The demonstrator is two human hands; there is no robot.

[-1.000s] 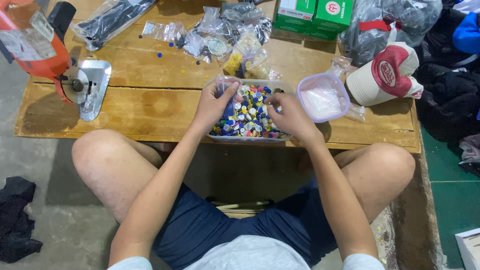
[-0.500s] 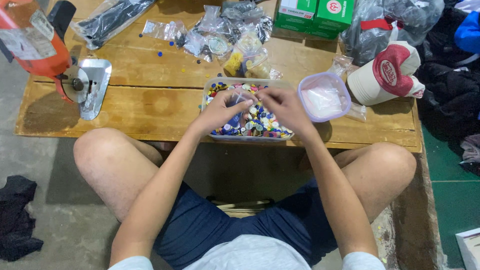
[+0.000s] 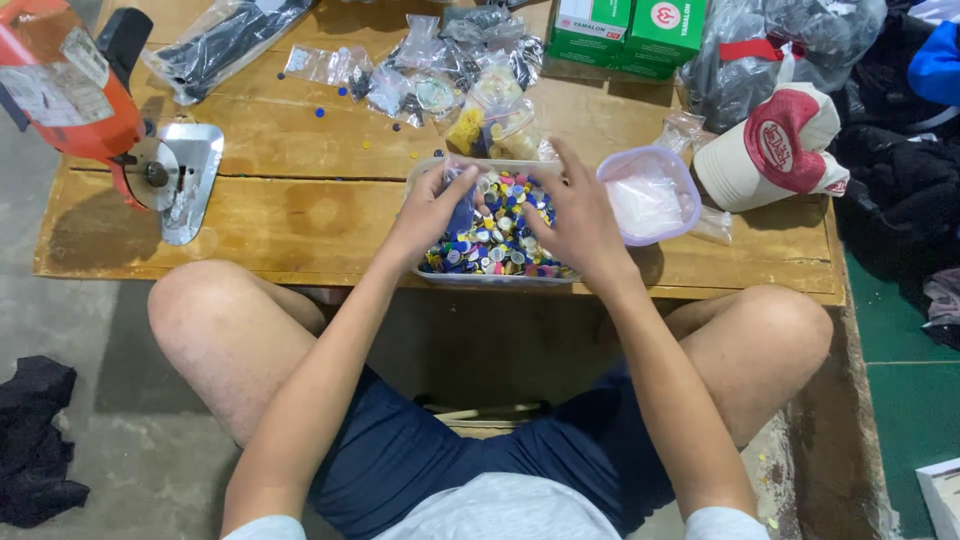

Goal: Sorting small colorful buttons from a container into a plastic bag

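At frame centre, over the clear plastic tray of colourful buttons [image 3: 497,262] on the wooden bench [image 3: 300,215], the left hand [image 3: 432,208] pinches a small clear bag [image 3: 457,180] while the right hand [image 3: 577,218] hovers, fingers spread, holding nothing visible.

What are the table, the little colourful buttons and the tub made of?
The table looks like wood: yellow-brown planks with grain and a slightly glossy, worn finish. The buttons seem to be plastic, smooth and shiny in many bright colours, though they are small. The tub holding them appears to be clear plastic, since the buttons show through its wall.
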